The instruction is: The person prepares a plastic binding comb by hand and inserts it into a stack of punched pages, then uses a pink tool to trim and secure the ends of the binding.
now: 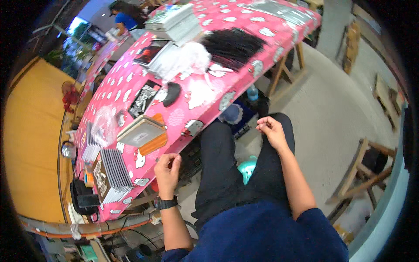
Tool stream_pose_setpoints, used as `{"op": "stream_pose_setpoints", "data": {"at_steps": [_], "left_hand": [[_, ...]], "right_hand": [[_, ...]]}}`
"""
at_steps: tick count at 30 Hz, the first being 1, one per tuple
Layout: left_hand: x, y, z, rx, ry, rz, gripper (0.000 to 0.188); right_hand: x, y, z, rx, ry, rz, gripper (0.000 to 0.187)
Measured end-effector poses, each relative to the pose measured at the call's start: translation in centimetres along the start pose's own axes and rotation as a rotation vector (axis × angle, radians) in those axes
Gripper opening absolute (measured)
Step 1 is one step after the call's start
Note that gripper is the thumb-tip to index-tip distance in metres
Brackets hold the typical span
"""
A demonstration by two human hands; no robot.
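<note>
My left hand [167, 173] hovers at the table's near edge, its fingers curled in and nothing visible in them; a dark watch is on that wrist. Over my right thigh is my right hand [273, 132], fingers loosely bent toward the thumb, and I see no object there. Closest to the left hand, a grey flat book-like case [140, 132] leans on an orange-brown wooden piece [153, 144]. To its left stands a stack of spine-up booklets [117, 172]. Farther back lie a black rounded object [172, 94] and a dark printed card [144, 98].
The pink patterned tablecloth [176, 118] also bears clear plastic wrap [104, 125], white crumpled plastic [187, 61], a black strip pile [233, 47] and book stacks [172, 24]. A wooden stool [364, 170] stands at right. Another person [124, 19] is at the far end.
</note>
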State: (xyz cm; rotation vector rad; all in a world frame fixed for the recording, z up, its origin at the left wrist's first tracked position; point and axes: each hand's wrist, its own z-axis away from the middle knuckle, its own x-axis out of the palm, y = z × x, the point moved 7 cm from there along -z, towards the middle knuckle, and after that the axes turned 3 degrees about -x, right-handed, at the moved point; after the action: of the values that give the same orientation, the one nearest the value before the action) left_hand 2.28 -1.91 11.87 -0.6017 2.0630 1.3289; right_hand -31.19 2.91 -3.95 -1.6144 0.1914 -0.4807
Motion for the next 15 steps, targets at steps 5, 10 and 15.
{"op": "stream_pose_setpoints", "data": {"at_steps": [5, 10, 15], "left_hand": [[-0.4, -1.6, 0.5, -0.064, 0.044, -0.008, 0.01], [-0.6, -3.5, 0.8, -0.191, 0.059, 0.07, 0.009], [-0.4, -5.2, 1.9, -0.254, 0.08, 0.155, 0.009]], "right_hand": [[8.5, -4.4, -5.9, -0.18, -0.195, 0.076, 0.011], [13.7, -11.3, -14.4, -0.585, -0.108, 0.52, 0.016], [18.5, -15.2, -21.6, -0.949, 0.102, 0.877, 0.029]]}}
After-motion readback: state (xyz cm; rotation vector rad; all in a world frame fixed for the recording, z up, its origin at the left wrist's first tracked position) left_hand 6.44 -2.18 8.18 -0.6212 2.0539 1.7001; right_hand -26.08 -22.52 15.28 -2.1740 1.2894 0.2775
